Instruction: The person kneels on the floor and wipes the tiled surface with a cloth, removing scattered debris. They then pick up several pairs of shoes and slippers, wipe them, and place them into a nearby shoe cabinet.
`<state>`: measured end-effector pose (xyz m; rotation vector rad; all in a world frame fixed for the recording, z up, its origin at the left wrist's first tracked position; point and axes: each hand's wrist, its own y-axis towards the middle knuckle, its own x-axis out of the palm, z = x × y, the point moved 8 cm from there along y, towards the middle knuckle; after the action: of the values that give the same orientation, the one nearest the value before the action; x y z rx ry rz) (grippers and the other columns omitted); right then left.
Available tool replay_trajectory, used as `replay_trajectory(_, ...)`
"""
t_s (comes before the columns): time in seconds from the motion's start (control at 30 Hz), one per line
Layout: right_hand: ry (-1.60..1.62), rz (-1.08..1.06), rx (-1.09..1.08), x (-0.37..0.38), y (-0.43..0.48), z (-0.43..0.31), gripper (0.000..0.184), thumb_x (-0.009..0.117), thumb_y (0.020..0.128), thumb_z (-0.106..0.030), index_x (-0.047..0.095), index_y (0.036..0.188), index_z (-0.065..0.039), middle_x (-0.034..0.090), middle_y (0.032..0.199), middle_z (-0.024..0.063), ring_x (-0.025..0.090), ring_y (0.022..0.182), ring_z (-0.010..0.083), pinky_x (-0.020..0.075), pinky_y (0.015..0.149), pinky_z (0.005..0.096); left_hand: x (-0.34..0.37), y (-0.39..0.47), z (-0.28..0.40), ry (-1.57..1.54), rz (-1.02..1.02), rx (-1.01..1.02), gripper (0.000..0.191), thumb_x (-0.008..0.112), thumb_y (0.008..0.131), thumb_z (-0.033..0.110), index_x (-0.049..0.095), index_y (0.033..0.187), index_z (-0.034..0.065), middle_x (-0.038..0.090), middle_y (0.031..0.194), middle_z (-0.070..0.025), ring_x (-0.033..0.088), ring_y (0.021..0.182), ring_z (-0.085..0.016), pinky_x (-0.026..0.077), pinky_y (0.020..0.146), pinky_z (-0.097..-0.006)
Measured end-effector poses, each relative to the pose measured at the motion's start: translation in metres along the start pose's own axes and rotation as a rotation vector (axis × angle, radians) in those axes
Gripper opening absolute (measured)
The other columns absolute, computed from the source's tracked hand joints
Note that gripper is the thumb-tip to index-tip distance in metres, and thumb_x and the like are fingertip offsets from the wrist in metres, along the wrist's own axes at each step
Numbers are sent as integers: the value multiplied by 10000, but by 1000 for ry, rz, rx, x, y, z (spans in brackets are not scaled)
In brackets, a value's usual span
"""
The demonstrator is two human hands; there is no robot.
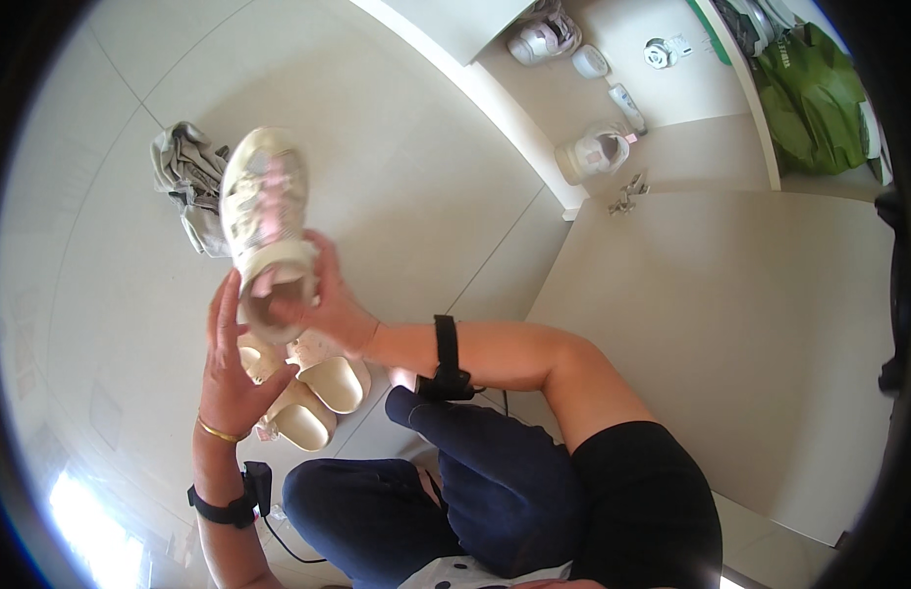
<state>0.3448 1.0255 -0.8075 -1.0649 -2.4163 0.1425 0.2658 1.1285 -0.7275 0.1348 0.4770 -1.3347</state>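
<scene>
A cream sneaker (268, 199) with pink panels is held up over the tiled floor, its toe pointing away from me. My right hand (334, 302) grips it at the collar on the right side, with the thumb in the shoe's opening. On the other side my left hand (238, 372) has its fingers apart. Its fingertips are beside the heel; whether they touch it is hard to tell. Below the sneaker stands a pair of cream clogs (302, 427), partly hidden by the shoe and my left hand.
A crumpled grey cloth (194, 184) lies left of the sneaker. An open cabinet (691, 96) at upper right holds a white shoe (594, 153), another shoe (544, 40), a round tub (590, 62), a tube (628, 108) and a green bag (809, 103). Its door (720, 316) stands out at right.
</scene>
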Motion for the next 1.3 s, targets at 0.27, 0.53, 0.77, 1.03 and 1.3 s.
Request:
replay_trajectory(0.27, 247, 631, -358, -177, 41, -45, 607, 477, 920, -279, 222, 1453, -140, 371, 1395, 82, 409, 1279, 206, 400, 1032, 367, 0, -23, -68, -110, -61, -196, 688, 661, 787, 52, 416, 1426, 116, 408, 1467, -84, 405, 1333, -275, 407, 1031, -429)
replay_trajectory(0.53, 307, 1013, -446, -374, 30, -124, 443, 392, 948, -451, 556, 1226, -149, 601, 1193, 4, 567, 1128, 163, 449, 990, 360, -36, -134, -180, 231, 84, -453, 653, 708, 770, 113, 462, 1375, 128, 416, 1418, -117, 365, 1347, -294, 359, 1053, -463)
replay_trajectory(0.77, 265, 977, -448, -419, 19, -155, 476, 368, 955, -480, 607, 1158, -122, 628, 1128, 4, 592, 1064, 187, 467, 939, 340, -7, -167, -221, 63, 57, -642, 773, 752, 769, 199, 370, 1441, 221, 164, 1538, -112, 247, 1402, -332, 356, 1011, -601)
replay_trajectory(1.03, 275, 1411, -362, -421, -42, -180, 546, 326, 989, -504, 512, 1323, -115, 562, 1316, 46, 561, 1183, 229, 468, 990, 363, 0, -161, -227, 78, -5, -523, 835, 743, 771, 209, 304, 1481, 185, 228, 1525, -119, 252, 1402, -342, 370, 1048, -524)
replay_trajectory(1.3, 58, 1576, -554, -414, -58, -153, 427, 421, 970, -382, 482, 1295, -114, 541, 1308, 30, 540, 1135, 193, 416, 1002, 354, 30, -153, -207, -479, -65, -665, 1233, 834, 620, 166, 11, 1538, 157, 195, 1511, -190, 315, 1368, -332, 368, 1091, -448)
